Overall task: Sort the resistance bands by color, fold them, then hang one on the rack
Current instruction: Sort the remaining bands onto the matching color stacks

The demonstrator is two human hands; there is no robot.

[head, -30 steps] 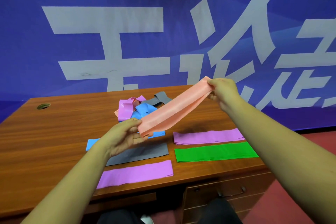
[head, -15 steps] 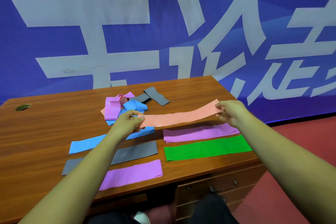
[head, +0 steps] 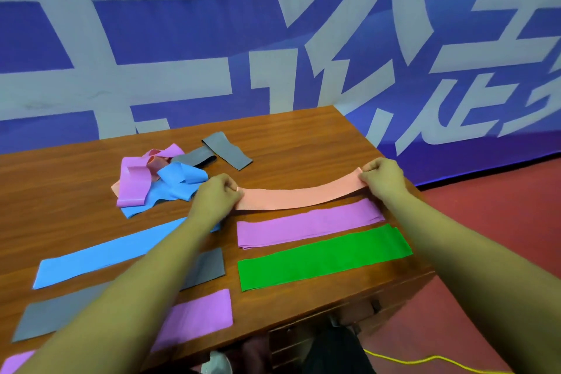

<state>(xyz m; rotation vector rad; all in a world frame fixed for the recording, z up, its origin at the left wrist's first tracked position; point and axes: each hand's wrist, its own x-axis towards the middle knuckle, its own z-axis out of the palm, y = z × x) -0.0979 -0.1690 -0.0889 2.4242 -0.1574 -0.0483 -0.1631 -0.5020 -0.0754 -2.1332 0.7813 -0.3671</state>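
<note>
On the left of the desk (head: pixel 303 143), a blue band (head: pixel 121 249), a grey band (head: pixel 54 317) and a purple band (head: pixel 206 313) are lying flat in a row, each partly hidden under the left forearm. Behind them a heap of unsorted bands (head: pixel 133 182) is sitting tangled: purple, blue, grey and a bit of peach.

Just right of the heap, the left hand (head: pixel 217 202) is pinching one end of a peach band (head: pixel 303 196), fingers curled over its edge. The band is sagging in a shallow curve across to the right hand (head: pixel 384 182), which is gripping the other end the same way. Whether its middle is touching the wood is hard to tell from this angle. Directly in front of it, a second purple band (head: pixel 306 226) and a green band (head: pixel 321 256) are lying flat, side by side.

The peach band is looking thin, light and floppy, probably stretchy and slightly tacky. Taking it by both short ends is suiting it, since it is hanging flat and untwisted, ready for laying down or folding. No rack is showing in view.
</note>
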